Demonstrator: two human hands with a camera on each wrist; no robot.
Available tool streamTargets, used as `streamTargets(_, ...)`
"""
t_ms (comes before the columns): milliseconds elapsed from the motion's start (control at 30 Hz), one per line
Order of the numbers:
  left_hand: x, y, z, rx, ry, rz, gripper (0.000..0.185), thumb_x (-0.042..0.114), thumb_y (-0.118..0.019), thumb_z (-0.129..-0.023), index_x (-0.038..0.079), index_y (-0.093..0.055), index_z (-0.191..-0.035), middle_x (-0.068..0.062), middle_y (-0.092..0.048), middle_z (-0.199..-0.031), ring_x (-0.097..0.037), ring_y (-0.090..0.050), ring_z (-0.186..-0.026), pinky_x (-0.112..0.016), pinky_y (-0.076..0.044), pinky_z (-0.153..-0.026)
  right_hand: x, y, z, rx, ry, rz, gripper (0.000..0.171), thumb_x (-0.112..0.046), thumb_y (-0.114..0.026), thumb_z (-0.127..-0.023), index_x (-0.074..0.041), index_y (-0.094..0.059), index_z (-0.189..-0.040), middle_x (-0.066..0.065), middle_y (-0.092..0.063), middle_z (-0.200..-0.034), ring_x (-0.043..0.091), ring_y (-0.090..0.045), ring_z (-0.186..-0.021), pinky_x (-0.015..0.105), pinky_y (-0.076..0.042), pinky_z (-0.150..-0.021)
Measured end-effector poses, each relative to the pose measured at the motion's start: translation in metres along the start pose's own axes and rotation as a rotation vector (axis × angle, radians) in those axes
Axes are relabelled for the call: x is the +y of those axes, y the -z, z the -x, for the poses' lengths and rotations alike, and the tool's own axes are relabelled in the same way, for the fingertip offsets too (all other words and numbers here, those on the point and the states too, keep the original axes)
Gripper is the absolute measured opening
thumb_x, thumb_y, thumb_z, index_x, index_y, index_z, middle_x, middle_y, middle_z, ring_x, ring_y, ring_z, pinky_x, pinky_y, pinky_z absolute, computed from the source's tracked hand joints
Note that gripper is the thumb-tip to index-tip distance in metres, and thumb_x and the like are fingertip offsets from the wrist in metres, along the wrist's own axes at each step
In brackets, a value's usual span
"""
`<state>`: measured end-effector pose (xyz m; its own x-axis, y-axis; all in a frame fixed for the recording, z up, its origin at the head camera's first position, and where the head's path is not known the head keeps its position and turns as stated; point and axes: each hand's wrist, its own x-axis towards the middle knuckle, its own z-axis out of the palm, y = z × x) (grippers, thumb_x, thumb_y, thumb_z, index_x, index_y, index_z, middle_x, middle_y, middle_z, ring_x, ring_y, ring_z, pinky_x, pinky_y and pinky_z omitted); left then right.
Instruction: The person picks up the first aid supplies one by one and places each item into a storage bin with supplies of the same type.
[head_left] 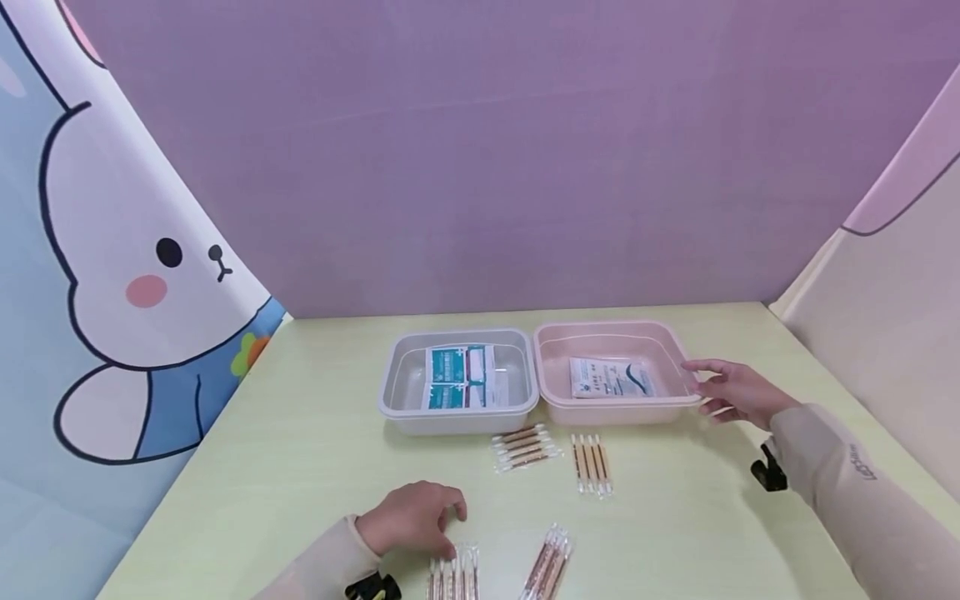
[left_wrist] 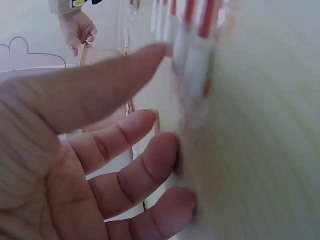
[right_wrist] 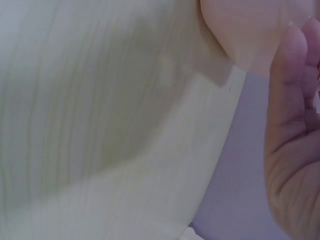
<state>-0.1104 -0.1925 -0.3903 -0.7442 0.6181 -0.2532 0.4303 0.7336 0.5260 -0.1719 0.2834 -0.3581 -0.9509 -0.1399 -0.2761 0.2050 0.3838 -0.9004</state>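
My left hand [head_left: 412, 518] is low over the front of the table, fingers parted and slightly bent. Its thumb tip is at the end of a clear pack of cotton swabs [head_left: 453, 577]; whether they touch I cannot tell. The left wrist view shows nothing between the thumb and fingers [left_wrist: 150, 160]. At the right end of the pink tray [head_left: 622, 412], my right hand [head_left: 738, 390] pinches the rim between thumb and fingers. Inside that tray lies a white printed packet [head_left: 611, 377]. In the right wrist view the thumb [right_wrist: 290, 65] is against the tray's pink wall.
A grey tray [head_left: 457, 421] holding teal-and-white packets [head_left: 453, 375] stands left of the pink one. In front lie more swab packs, one slanted [head_left: 525, 447], one upright to the view [head_left: 592, 465], one nearer me [head_left: 547, 562]. A purple backdrop [head_left: 487, 167] rises behind the table.
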Motion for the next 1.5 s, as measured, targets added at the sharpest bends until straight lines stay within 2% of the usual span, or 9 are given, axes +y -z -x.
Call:
streamTargets(233, 0.0, -0.001, 0.001, -0.003, 0.017, -0.005, 0.021, 0.02, -0.082, -0.071, 0.019, -0.065, -0.084, 0.012, -0.051, -0.066, -0.004, -0.046, -0.063, -0.027, -0.039, -0.059, -0.001, -0.005, 0.002, 0.034, 0.066, 0.136, 0.055, -0.013, -0.055, -0.098, 0.014, -0.03, -0.139, 0.003, -0.059, -0.084, 0.012, -0.06, -0.063, 0.028, -0.052, -0.062)
streamTargets(367, 0.002, -0.002, 0.001, -0.037, 0.01, -0.034, 0.027, 0.03, -0.084, -0.071, 0.019, -0.065, -0.087, 0.011, -0.05, -0.068, -0.006, -0.045, -0.064, -0.026, -0.038, -0.059, -0.001, -0.007, 0.004, 0.038, 0.08, 0.17, 0.053, -0.011, -0.054, -0.098, 0.015, -0.03, -0.138, 0.005, -0.06, -0.085, 0.013, -0.061, -0.064, 0.027, -0.051, -0.062)
streamTargets(533, 0.004, -0.002, -0.002, -0.087, -0.061, -0.107, 0.044, 0.032, -0.087, -0.066, 0.02, -0.066, -0.103, 0.011, -0.054, -0.082, -0.005, -0.044, -0.071, -0.024, -0.039, -0.063, -0.001, -0.006, 0.003, 0.055, 0.1, 0.187, 0.052, -0.011, -0.054, -0.098, 0.016, -0.031, -0.136, 0.006, -0.061, -0.087, 0.014, -0.062, -0.066, 0.027, -0.051, -0.062)
streamTargets(633, 0.003, -0.001, -0.006, -0.124, -0.115, -0.07, 0.049, 0.029, -0.086, -0.068, 0.02, -0.067, -0.112, 0.014, -0.055, -0.086, -0.003, -0.043, -0.073, -0.021, -0.039, -0.066, 0.001, -0.005, 0.003, 0.06, 0.103, 0.185, 0.052, -0.013, -0.054, -0.098, 0.016, -0.031, -0.136, 0.006, -0.062, -0.088, 0.015, -0.062, -0.067, 0.028, -0.051, -0.063)
streamTargets(767, 0.002, -0.002, -0.01, -0.182, -0.197, -0.034, 0.043, 0.025, -0.085, -0.069, 0.019, -0.071, -0.109, 0.017, -0.05, -0.08, -0.001, -0.038, -0.07, -0.017, -0.035, -0.064, 0.003, -0.004, 0.002, 0.06, 0.105, 0.179, 0.052, -0.013, -0.054, -0.099, 0.015, -0.032, -0.136, 0.005, -0.063, -0.09, 0.015, -0.063, -0.068, 0.029, -0.051, -0.064)
streamTargets(867, 0.002, -0.003, -0.012, -0.201, -0.236, -0.074, 0.037, 0.022, -0.085, -0.069, 0.021, -0.071, -0.103, 0.015, -0.045, -0.076, -0.001, -0.034, -0.068, -0.016, -0.031, -0.063, 0.004, -0.004, 0.002, 0.057, 0.104, 0.165, 0.052, -0.013, -0.054, -0.099, 0.015, -0.031, -0.136, 0.004, -0.063, -0.091, 0.015, -0.063, -0.068, 0.029, -0.051, -0.065)
streamTargets(1167, 0.004, -0.009, -0.016, -0.136, -0.216, -0.167, 0.02, 0.028, -0.08, -0.075, 0.022, -0.065, -0.087, 0.013, -0.04, -0.069, -0.002, -0.036, -0.065, -0.018, -0.031, -0.061, 0.007, -0.006, 0.003, 0.054, 0.115, 0.12, 0.054, -0.015, -0.055, -0.098, 0.015, -0.031, -0.137, 0.003, -0.062, -0.092, 0.015, -0.063, -0.068, 0.03, -0.053, -0.067)
streamTargets(1333, 0.006, -0.012, -0.015, -0.073, -0.175, -0.208, 0.026, 0.033, -0.08, -0.075, 0.021, -0.056, -0.075, 0.013, -0.04, -0.068, -0.003, -0.037, -0.064, -0.019, -0.033, -0.059, 0.007, -0.007, 0.004, 0.047, 0.124, 0.11, 0.056, -0.016, -0.056, -0.098, 0.015, -0.03, -0.137, 0.005, -0.061, -0.093, 0.015, -0.063, -0.068, 0.03, -0.053, -0.067)
streamTargets(1500, 0.008, -0.012, -0.016, -0.034, -0.119, -0.188, 0.029, 0.032, -0.08, -0.076, 0.02, -0.054, -0.069, 0.012, -0.042, -0.066, -0.004, -0.039, -0.062, -0.021, -0.034, -0.058, 0.007, -0.005, 0.004, 0.044, 0.125, 0.109, 0.057, -0.017, -0.056, -0.098, 0.016, -0.029, -0.137, 0.005, -0.062, -0.094, 0.015, -0.063, -0.069, 0.03, -0.053, -0.068)
